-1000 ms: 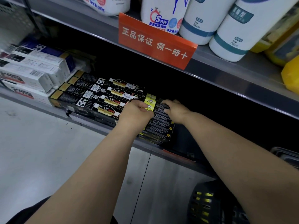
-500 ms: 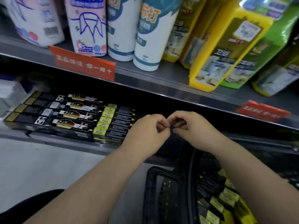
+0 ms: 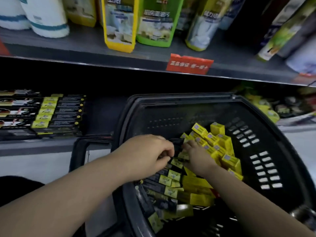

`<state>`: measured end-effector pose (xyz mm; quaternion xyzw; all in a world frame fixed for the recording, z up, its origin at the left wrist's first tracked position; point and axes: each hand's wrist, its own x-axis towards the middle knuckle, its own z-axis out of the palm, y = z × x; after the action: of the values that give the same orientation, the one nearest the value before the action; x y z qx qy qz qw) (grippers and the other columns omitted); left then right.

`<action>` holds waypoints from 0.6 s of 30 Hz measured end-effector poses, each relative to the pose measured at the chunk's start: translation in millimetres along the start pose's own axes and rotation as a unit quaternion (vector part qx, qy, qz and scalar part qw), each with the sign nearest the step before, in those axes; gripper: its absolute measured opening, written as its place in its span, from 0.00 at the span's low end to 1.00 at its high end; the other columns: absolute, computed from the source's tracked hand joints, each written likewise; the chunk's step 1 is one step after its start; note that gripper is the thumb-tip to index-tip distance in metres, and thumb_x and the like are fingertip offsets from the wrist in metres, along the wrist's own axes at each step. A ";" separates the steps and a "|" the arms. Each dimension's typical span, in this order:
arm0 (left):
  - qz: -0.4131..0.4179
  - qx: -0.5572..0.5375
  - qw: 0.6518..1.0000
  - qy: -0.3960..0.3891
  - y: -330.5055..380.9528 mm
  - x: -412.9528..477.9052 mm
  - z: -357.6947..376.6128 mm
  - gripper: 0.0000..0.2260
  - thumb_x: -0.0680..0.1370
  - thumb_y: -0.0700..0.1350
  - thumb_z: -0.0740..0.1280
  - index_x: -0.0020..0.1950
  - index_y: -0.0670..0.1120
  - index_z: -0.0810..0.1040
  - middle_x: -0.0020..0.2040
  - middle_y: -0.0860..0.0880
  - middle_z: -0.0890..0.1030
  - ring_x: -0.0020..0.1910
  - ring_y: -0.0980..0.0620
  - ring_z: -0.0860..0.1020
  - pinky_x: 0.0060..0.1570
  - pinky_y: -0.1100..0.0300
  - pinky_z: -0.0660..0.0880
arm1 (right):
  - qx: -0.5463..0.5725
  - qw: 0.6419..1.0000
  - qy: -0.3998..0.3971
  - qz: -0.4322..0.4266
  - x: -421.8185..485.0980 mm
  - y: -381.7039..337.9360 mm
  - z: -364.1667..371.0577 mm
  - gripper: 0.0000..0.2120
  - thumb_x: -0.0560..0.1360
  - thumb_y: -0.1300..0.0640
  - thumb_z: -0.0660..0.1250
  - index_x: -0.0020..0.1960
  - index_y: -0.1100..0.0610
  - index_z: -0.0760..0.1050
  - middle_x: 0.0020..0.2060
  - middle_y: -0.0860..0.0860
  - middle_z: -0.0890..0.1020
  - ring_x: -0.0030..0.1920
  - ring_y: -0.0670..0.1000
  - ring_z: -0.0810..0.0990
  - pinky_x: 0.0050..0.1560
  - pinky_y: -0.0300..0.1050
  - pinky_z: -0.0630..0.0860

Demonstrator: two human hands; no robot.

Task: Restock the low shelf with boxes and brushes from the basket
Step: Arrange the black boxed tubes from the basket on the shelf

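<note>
- Pinching the end of a long black box [image 3: 177,144], the left hand [image 3: 148,155] seems set to lift it; the right hand [image 3: 198,158] digs among yellow cartons [image 3: 222,146], its grip hidden.
- Both reach inside the black basket [image 3: 171,115], stock heaped loose.
- Farther left, the low shelf [image 3: 42,147] carries matching boxes [image 3: 58,115] flat in neat rows, probably for display.
- Red shelf tag [image 3: 189,64]: print too blurred to read.

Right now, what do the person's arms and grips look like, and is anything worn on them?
The left forearm and right forearm are bare, with no sleeve in view. The left grip and the right grip wear no gloves, and no watch, bracelet or ring shows on the sides that face the camera. The picture is slightly blurred, so small marks cannot be told.
</note>
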<state>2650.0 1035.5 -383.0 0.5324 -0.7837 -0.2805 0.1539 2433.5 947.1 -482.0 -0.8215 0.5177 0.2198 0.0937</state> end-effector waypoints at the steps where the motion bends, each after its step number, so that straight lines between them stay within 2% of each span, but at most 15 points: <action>1: -0.014 -0.004 1.000 -0.008 2.1 1.1 1.4 0.08 0.79 0.50 0.60 0.56 0.57 0.76 0.51 0.60 0.77 0.50 0.62 0.74 0.48 0.62 0.73 | -0.018 1.000 0.008 0.002 2.4 0.5 3.5 0.28 0.74 0.49 0.67 0.70 0.54 0.63 0.67 0.54 0.64 0.69 0.59 0.62 0.64 0.52 0.69; 4: -0.057 -0.042 0.997 -0.010 7.5 5.0 5.3 0.08 0.79 0.49 0.61 0.55 0.56 0.76 0.48 0.61 0.78 0.47 0.63 0.75 0.47 0.62 0.75 | -0.052 0.998 0.023 0.006 7.5 -0.7 3.7 0.23 0.74 0.51 0.67 0.67 0.54 0.68 0.64 0.55 0.69 0.66 0.58 0.66 0.58 0.52 0.73; 7: -0.142 -0.152 0.978 -0.013 10.0 9.3 9.8 0.08 0.79 0.49 0.60 0.56 0.54 0.76 0.50 0.59 0.78 0.47 0.62 0.77 0.49 0.63 0.76 | -0.013 0.999 0.029 0.033 -0.3 0.5 -13.2 0.19 0.75 0.54 0.66 0.63 0.57 0.70 0.61 0.56 0.72 0.59 0.58 0.75 0.50 0.47 0.74; 8: -0.182 -0.217 0.959 -0.018 10.6 10.4 10.6 0.10 0.80 0.49 0.59 0.58 0.51 0.76 0.52 0.57 0.79 0.48 0.62 0.77 0.50 0.64 0.76 | 0.025 0.998 0.036 0.051 -6.8 1.8 -23.8 0.18 0.74 0.53 0.67 0.62 0.58 0.71 0.60 0.56 0.72 0.57 0.58 0.76 0.48 0.46 0.74; 9: -0.227 -0.303 0.925 -0.029 11.5 11.3 11.1 0.12 0.80 0.49 0.59 0.60 0.48 0.75 0.54 0.54 0.80 0.49 0.60 0.78 0.50 0.65 0.76 | 0.075 0.994 0.043 0.069 -14.9 2.8 -35.9 0.18 0.74 0.52 0.67 0.61 0.59 0.71 0.58 0.56 0.73 0.55 0.58 0.77 0.46 0.45 0.73; 11: -0.304 -0.461 0.832 -0.052 14.5 12.4 12.7 0.18 0.80 0.52 0.59 0.65 0.42 0.70 0.58 0.46 0.79 0.51 0.54 0.78 0.49 0.64 0.76 | 0.216 0.971 0.054 0.082 -34.6 0.6 -58.7 0.17 0.73 0.49 0.68 0.54 0.58 0.70 0.50 0.55 0.76 0.49 0.55 0.77 0.41 0.45 0.71; 12: -0.327 -0.509 0.795 -0.050 16.5 13.0 14.7 0.20 0.79 0.53 0.61 0.66 0.42 0.69 0.58 0.43 0.78 0.53 0.51 0.78 0.51 0.62 0.76 | 0.300 0.949 0.054 0.074 -46.3 -4.9 -68.0 0.15 0.72 0.48 0.69 0.51 0.57 0.69 0.48 0.54 0.76 0.47 0.55 0.78 0.41 0.47 0.72; 14: -0.345 -0.569 0.746 -0.019 19.5 16.4 20.9 0.17 0.77 0.54 0.63 0.59 0.42 0.71 0.54 0.42 0.79 0.53 0.47 0.79 0.53 0.57 0.76 | 0.410 0.909 0.058 0.033 -69.0 -24.3 -77.9 0.15 0.69 0.46 0.70 0.45 0.52 0.68 0.46 0.53 0.78 0.45 0.55 0.80 0.46 0.53 0.76; 16: -0.351 -0.612 0.709 0.028 21.0 21.8 26.7 0.17 0.78 0.50 0.64 0.56 0.36 0.75 0.49 0.39 0.81 0.47 0.45 0.80 0.52 0.52 0.76 | 0.405 0.913 0.054 -0.025 -85.4 -43.7 -75.5 0.17 0.66 0.41 0.70 0.45 0.48 0.66 0.43 0.49 0.79 0.42 0.49 0.79 0.44 0.50 0.76; 18: -0.363 -0.623 0.691 0.045 19.8 25.1 29.8 0.16 0.78 0.46 0.65 0.57 0.34 0.74 0.51 0.35 0.81 0.46 0.41 0.81 0.52 0.49 0.77 | 0.377 0.924 0.016 -0.063 -90.6 -49.3 -71.4 0.21 0.64 0.36 0.70 0.48 0.47 0.67 0.44 0.46 0.78 0.43 0.45 0.77 0.43 0.43 0.75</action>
<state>2609.4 1026.1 -396.2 0.5692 -0.1668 -0.7142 0.3717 2463.0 1015.2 -380.8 -0.7596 0.5111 -0.0113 0.4021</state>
